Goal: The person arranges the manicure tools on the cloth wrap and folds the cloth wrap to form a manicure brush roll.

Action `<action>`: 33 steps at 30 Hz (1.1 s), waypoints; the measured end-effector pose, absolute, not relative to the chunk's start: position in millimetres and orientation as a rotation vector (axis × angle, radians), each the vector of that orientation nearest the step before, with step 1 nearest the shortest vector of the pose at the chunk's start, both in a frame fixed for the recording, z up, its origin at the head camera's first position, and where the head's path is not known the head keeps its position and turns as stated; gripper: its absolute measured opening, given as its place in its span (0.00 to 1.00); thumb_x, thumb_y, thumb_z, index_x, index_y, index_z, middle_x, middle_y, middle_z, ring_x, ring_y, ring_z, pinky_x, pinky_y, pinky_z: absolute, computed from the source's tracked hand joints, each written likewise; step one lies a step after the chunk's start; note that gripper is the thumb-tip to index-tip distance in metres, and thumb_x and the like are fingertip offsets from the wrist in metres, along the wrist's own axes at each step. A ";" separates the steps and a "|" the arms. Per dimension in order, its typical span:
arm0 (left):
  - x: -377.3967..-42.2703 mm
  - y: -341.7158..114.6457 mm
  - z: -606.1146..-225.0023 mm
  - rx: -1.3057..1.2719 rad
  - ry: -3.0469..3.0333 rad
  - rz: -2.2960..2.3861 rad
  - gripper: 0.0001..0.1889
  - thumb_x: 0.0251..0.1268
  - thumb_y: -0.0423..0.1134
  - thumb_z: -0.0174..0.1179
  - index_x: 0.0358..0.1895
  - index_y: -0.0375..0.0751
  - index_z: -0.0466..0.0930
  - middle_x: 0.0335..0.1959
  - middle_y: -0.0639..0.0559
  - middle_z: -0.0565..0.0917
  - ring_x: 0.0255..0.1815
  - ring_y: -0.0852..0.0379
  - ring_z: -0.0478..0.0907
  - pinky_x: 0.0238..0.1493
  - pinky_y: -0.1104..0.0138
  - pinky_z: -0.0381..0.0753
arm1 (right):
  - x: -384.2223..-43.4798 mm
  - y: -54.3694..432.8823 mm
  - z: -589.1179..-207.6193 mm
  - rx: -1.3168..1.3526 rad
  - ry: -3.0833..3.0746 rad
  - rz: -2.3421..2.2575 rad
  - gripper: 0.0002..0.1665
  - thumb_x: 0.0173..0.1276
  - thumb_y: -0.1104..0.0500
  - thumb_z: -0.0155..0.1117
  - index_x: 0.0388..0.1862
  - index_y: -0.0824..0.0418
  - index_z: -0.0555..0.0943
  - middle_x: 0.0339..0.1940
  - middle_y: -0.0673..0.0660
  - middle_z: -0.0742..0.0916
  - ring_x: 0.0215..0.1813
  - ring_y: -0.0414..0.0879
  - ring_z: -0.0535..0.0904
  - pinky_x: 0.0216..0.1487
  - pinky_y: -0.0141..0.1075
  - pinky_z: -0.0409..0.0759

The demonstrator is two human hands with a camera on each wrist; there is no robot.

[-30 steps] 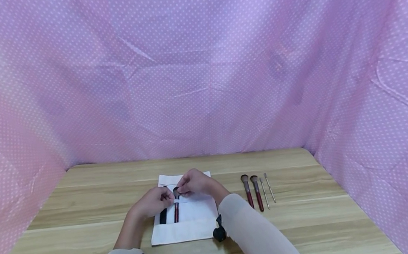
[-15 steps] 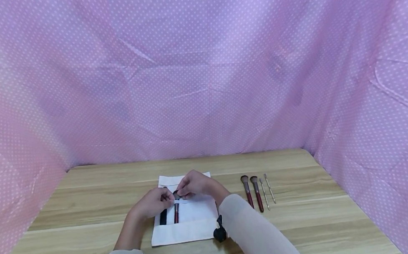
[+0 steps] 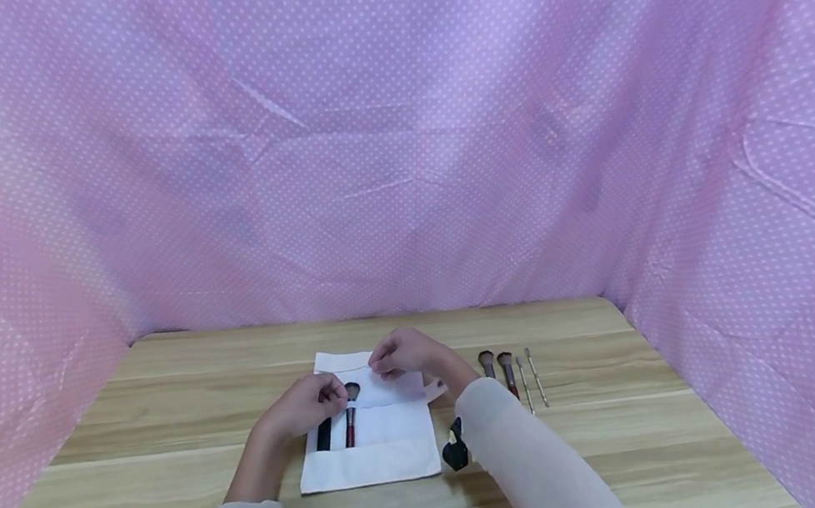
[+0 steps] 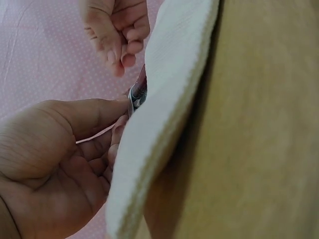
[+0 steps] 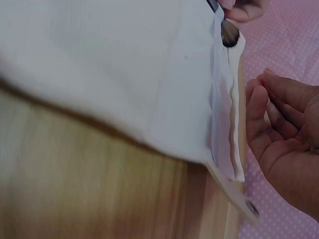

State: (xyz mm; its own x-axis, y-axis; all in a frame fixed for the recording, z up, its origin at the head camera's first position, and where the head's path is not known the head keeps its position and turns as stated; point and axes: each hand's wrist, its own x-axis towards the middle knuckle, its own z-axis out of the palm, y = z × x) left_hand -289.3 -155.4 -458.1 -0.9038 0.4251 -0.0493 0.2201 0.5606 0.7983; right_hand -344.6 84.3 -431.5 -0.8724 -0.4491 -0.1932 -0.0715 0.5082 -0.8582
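A white cloth brush roll lies unfolded on the table. Near its left side a makeup brush with a dark red handle stands under a white band, its bristles toward the far edge. My left hand pinches the edge of that band beside the brush; in the left wrist view the thumb meets the fingers there. Over the far right part of the roll hovers my right hand, fingers loosely bent. The right wrist view shows nothing between its fingertips. A black strip-like item lies left of the brush, partly behind the left hand.
Right of the roll lie two more makeup brushes and two thin metal tools, partly behind the right forearm. A snap strap sticks out from the roll's right edge. Pink dotted cloth hangs around the wooden table.
My right hand has let go of the brush head and moved up and right. The brush has slid slightly nearer, down through the band. My left hand has stayed in place.
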 end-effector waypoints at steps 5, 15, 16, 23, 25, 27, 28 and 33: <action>-290.1 -151.9 -453.1 0.622 2.596 1.251 0.02 0.71 0.30 0.62 0.42 0.38 0.81 0.35 0.52 0.80 0.38 0.55 0.75 0.41 0.65 0.77 | -349.2 108.2 -427.0 -0.412 2.362 -1.321 0.07 0.73 0.65 0.65 0.47 0.63 0.87 0.40 0.56 0.89 0.40 0.46 0.85 0.46 0.39 0.84; -289.6 -130.9 -449.1 0.773 2.601 1.219 0.04 0.70 0.31 0.64 0.44 0.36 0.83 0.34 0.54 0.81 0.37 0.58 0.76 0.39 0.67 0.77 | -354.1 154.7 -422.6 -0.419 2.416 -1.315 0.09 0.73 0.66 0.64 0.48 0.69 0.85 0.37 0.61 0.88 0.37 0.47 0.82 0.44 0.41 0.82; -289.5 -129.6 -449.4 0.786 2.598 1.213 0.04 0.70 0.31 0.64 0.44 0.35 0.83 0.34 0.54 0.81 0.37 0.58 0.76 0.40 0.67 0.77 | -353.9 159.2 -421.7 -0.420 2.427 -1.306 0.10 0.73 0.66 0.64 0.49 0.69 0.85 0.37 0.61 0.88 0.38 0.49 0.82 0.44 0.41 0.82; -289.8 -127.5 -453.3 0.807 2.679 1.122 0.04 0.66 0.29 0.66 0.42 0.37 0.84 0.33 0.55 0.82 0.37 0.59 0.77 0.42 0.65 0.78 | -352.5 195.5 -417.0 -0.387 2.498 -1.257 0.12 0.74 0.63 0.64 0.51 0.70 0.84 0.44 0.67 0.88 0.45 0.58 0.85 0.47 0.45 0.84; -289.7 -127.7 -454.5 0.805 2.694 1.108 0.05 0.65 0.28 0.67 0.42 0.37 0.84 0.33 0.56 0.82 0.37 0.60 0.76 0.42 0.65 0.78 | -351.7 206.6 -417.2 -0.368 2.515 -1.254 0.12 0.74 0.64 0.63 0.51 0.70 0.83 0.43 0.66 0.87 0.43 0.56 0.84 0.47 0.46 0.84; -289.3 -127.6 -455.4 0.806 2.699 1.099 0.05 0.65 0.28 0.67 0.42 0.37 0.85 0.33 0.56 0.82 0.37 0.60 0.76 0.43 0.65 0.78 | -349.9 217.5 -417.1 -0.361 2.527 -1.250 0.12 0.74 0.65 0.63 0.51 0.71 0.83 0.42 0.65 0.87 0.42 0.54 0.84 0.47 0.46 0.84; -288.8 -127.4 -455.9 0.809 2.701 1.096 0.05 0.64 0.27 0.67 0.41 0.37 0.85 0.33 0.56 0.82 0.37 0.60 0.76 0.43 0.65 0.78 | -348.7 223.0 -417.2 -0.372 2.537 -1.245 0.12 0.73 0.66 0.62 0.51 0.72 0.82 0.42 0.65 0.87 0.41 0.52 0.84 0.46 0.45 0.85; -285.6 -126.6 -455.3 0.815 2.711 1.082 0.05 0.63 0.27 0.67 0.40 0.38 0.85 0.33 0.56 0.81 0.37 0.59 0.76 0.43 0.64 0.77 | -340.2 246.7 -415.1 -0.420 2.533 -1.241 0.11 0.72 0.68 0.63 0.48 0.75 0.81 0.37 0.66 0.86 0.36 0.48 0.82 0.41 0.43 0.85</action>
